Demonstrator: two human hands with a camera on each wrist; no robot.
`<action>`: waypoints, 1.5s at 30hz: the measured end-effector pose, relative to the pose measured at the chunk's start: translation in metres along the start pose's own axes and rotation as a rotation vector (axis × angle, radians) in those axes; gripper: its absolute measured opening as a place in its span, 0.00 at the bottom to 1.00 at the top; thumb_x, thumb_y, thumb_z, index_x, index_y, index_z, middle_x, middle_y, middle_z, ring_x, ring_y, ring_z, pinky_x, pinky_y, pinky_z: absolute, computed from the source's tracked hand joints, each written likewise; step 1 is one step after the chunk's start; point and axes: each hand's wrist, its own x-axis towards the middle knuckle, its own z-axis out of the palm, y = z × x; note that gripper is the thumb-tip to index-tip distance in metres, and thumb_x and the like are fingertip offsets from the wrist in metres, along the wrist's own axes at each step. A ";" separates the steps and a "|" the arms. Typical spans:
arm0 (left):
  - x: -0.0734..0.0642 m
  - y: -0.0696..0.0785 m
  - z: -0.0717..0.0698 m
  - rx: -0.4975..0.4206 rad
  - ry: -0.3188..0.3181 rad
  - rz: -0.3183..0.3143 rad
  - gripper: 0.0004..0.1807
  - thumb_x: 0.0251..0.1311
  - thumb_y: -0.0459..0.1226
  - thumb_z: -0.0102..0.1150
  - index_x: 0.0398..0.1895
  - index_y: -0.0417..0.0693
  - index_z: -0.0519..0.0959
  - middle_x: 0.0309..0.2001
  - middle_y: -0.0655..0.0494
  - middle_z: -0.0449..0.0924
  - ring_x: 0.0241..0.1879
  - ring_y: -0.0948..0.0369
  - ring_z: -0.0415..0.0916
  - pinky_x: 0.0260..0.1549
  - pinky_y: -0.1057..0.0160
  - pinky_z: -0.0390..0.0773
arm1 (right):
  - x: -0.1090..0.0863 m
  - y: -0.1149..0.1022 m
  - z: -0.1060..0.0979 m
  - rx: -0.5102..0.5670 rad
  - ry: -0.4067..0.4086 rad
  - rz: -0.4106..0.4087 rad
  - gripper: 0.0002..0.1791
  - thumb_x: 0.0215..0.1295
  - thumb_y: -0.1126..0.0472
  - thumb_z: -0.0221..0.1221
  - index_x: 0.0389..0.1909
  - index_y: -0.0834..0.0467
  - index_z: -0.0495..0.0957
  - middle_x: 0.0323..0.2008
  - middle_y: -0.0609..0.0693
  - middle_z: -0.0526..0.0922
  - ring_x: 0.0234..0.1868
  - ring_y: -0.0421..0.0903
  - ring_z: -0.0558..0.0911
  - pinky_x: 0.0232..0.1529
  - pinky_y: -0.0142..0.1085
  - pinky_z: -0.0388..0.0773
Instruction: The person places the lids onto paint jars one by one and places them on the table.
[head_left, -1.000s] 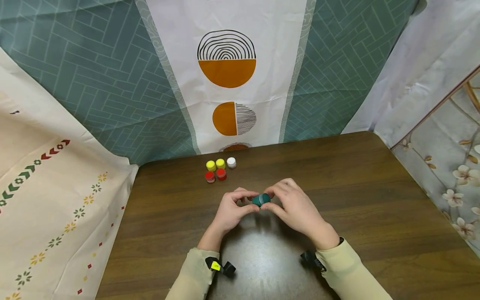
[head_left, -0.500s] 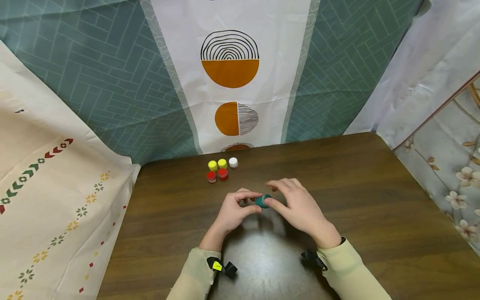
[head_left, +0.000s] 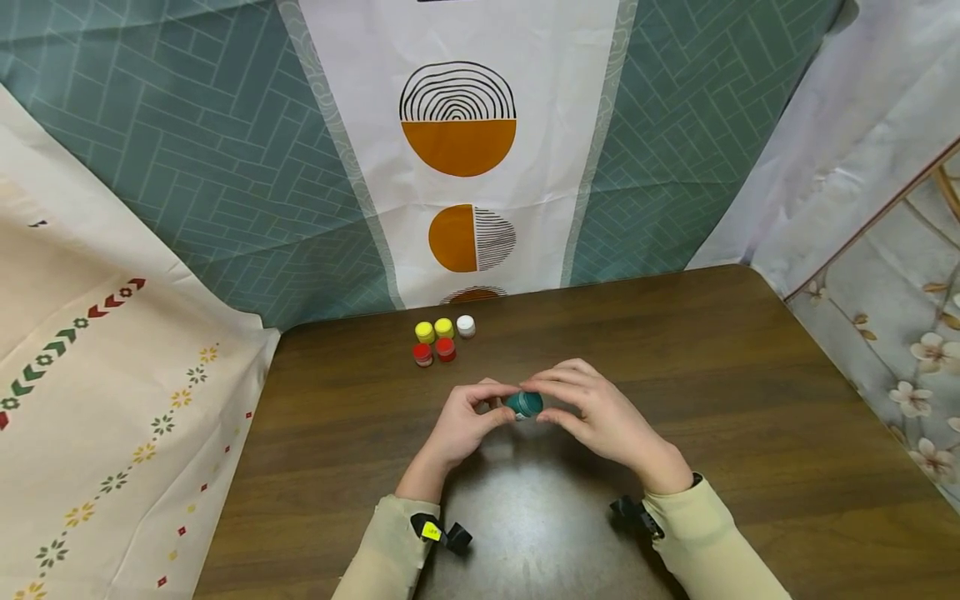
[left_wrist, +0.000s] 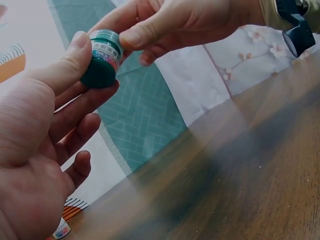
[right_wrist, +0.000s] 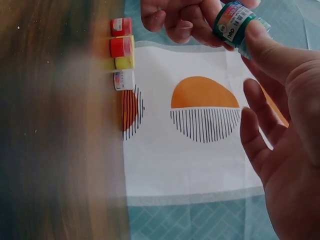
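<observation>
A small green paint jar [head_left: 525, 404] with a printed label is held above the table between both hands. My left hand [head_left: 459, 423] pinches its base between thumb and fingers. In the left wrist view the jar [left_wrist: 100, 72] lies tilted, its green base towards the left hand [left_wrist: 40, 120] and its clear-rimmed lid end at the right hand [left_wrist: 170, 25]. My right hand [head_left: 600, 412] pinches that lid end with thumb and index finger. From the right wrist view, the right thumb rests against the lid end of the jar [right_wrist: 234, 22].
Behind the hands, yellow jars [head_left: 424, 332], a white jar [head_left: 466, 326] and red jars [head_left: 422, 355] stand grouped on the brown wooden table [head_left: 675, 358]. Patterned cloth [head_left: 480, 167] hangs along the table's far edge. A camera [head_left: 459, 539] is strapped to the left wrist.
Half a second ago my right fingers were lifted off the jar, with the thumb near it; now index finger and thumb are back at its lid end. The left hand has stayed nearly still.
</observation>
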 end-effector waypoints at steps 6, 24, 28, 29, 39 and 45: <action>0.000 0.001 0.000 0.008 -0.008 0.015 0.14 0.64 0.32 0.76 0.52 0.40 0.90 0.43 0.56 0.86 0.38 0.58 0.75 0.33 0.61 0.72 | 0.001 -0.002 0.003 -0.093 0.030 0.044 0.22 0.62 0.50 0.77 0.55 0.51 0.87 0.50 0.40 0.87 0.56 0.44 0.78 0.54 0.44 0.80; 0.001 -0.001 0.000 -0.004 -0.041 0.037 0.20 0.70 0.45 0.70 0.55 0.39 0.88 0.45 0.53 0.87 0.44 0.59 0.78 0.46 0.53 0.76 | -0.003 -0.001 -0.004 0.013 -0.034 0.065 0.33 0.63 0.55 0.77 0.69 0.50 0.80 0.67 0.44 0.80 0.66 0.47 0.75 0.65 0.47 0.74; 0.001 -0.003 0.000 -0.026 -0.065 0.041 0.27 0.69 0.52 0.68 0.56 0.37 0.88 0.49 0.49 0.87 0.49 0.58 0.80 0.50 0.55 0.78 | -0.002 0.001 -0.003 0.015 -0.014 -0.011 0.28 0.64 0.61 0.76 0.66 0.51 0.83 0.62 0.43 0.83 0.62 0.46 0.78 0.62 0.41 0.75; 0.000 -0.003 0.000 -0.030 -0.067 0.043 0.27 0.69 0.52 0.67 0.56 0.37 0.87 0.49 0.48 0.87 0.49 0.58 0.80 0.50 0.55 0.78 | -0.002 0.001 -0.002 0.013 -0.010 -0.021 0.28 0.64 0.61 0.76 0.65 0.51 0.83 0.62 0.43 0.83 0.61 0.47 0.78 0.62 0.41 0.75; -0.001 -0.002 0.002 -0.042 -0.056 0.033 0.25 0.65 0.49 0.73 0.53 0.37 0.89 0.46 0.52 0.87 0.43 0.59 0.78 0.38 0.61 0.75 | 0.000 -0.001 0.002 -0.080 0.037 -0.003 0.21 0.66 0.44 0.73 0.54 0.49 0.87 0.50 0.39 0.86 0.54 0.43 0.79 0.53 0.40 0.79; 0.000 -0.003 0.003 -0.035 -0.060 0.027 0.28 0.62 0.53 0.73 0.53 0.39 0.89 0.45 0.55 0.87 0.41 0.58 0.78 0.37 0.62 0.75 | 0.000 -0.003 0.004 -0.160 0.020 0.107 0.21 0.71 0.36 0.65 0.48 0.49 0.84 0.44 0.40 0.85 0.53 0.43 0.79 0.51 0.43 0.79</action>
